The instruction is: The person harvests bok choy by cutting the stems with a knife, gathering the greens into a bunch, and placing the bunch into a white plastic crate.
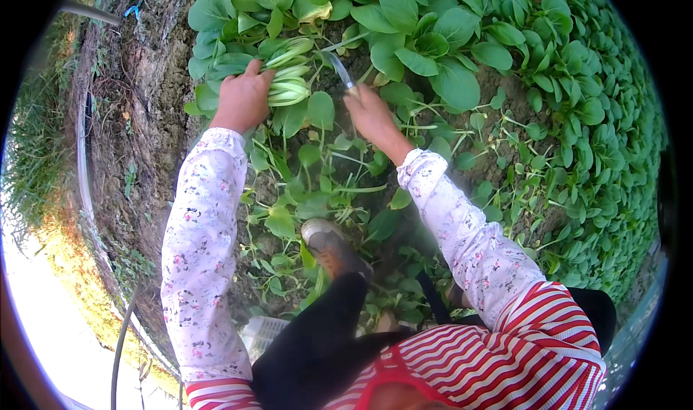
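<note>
My left hand (242, 99) is closed round a bunch of leafy greens (290, 85), whose pale green stalks point to the right and whose leaves lie to the left under the hand. In my right hand (374, 118) is a knife (340, 71), its handle in my fist and its curved metal blade pointing up and left. The blade stands a little right of the cut-looking stalk ends, apart from them. Just beyond both hands grow uncut leafy green plants (398, 9) with broad round leaves.
Dense green plants (606, 136) fill the right side. Loose leaves and small stems (310, 201) cover the soil between my arms. A bare earth bank (119, 121) with a pale pipe (85, 186) runs along the left. My shoe (333, 245) and a white crate (261, 335) are near me.
</note>
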Motion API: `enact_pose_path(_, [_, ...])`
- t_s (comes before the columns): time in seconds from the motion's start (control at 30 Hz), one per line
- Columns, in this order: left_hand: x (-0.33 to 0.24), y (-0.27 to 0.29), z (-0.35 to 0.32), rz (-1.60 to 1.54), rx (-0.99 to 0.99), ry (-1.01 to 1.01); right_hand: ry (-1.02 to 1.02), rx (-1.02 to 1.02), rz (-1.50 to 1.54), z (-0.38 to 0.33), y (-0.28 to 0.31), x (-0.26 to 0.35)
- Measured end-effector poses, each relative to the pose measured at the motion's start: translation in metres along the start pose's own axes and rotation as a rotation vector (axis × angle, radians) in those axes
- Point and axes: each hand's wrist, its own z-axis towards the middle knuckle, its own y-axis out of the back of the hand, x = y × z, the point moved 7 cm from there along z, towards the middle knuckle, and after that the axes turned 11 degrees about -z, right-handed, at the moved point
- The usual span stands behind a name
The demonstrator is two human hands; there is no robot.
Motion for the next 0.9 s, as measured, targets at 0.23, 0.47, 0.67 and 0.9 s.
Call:
enact_pose_path(0.23, [-0.003, -0.002, 0.001, -0.010, 0.084, 0.070, -0.040, 0.092, -0.177, 0.017, -0.013, 0.015])
enact_pose_path(0.47, [0.002, 0.002, -0.015, -0.021, 0.052, 0.056, -0.061, 0.239, -0.097, -0.006, -0.015, 0.008])
enact_pose_path(0.67, [-0.017, 0.075, -0.060, -0.477, 0.008, 0.181, 0.005, -0.021, 0.263, -0.014, 0.043, 0.015])
enact_pose_path(0.9, [-0.026, 0.074, -0.110, -1.347, 0.182, 0.252, 0.180, 0.414, 0.698, -0.029, 0.027, 0.124])
